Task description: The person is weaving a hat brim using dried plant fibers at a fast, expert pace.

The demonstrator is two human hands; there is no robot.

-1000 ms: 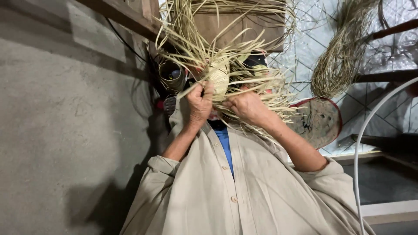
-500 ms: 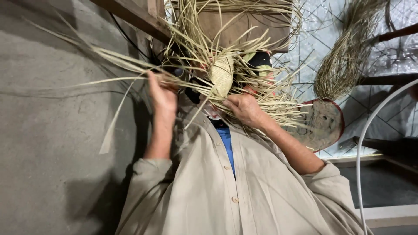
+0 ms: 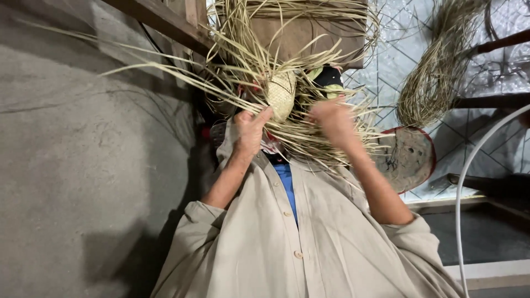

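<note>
Grey concrete floor (image 3: 83, 182) under a round red-rimmed stool (image 3: 408, 157) and a white hose (image 3: 461, 221).

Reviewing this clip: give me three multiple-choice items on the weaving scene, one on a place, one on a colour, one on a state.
1. Where does the hanging bundle of loose straw sit in the view?
A. upper right
B. lower left
C. bottom centre

2. What colour is the garment under the open beige shirt?
A. red
B. blue
C. yellow

3. What state is the woven piece in?
A. a small woven centre with loose strands fanning out
B. fully finished with trimmed edges
C. lying flat on the floor

Answers:
1. A: the bundle hangs at upper right, above the round red-rimmed tray.
2. B: a blue strip shows between the shirt's edges.
3. A: the left hand and right hand are raised at a tight woven patch with unwoven strands spreading all round.
</note>
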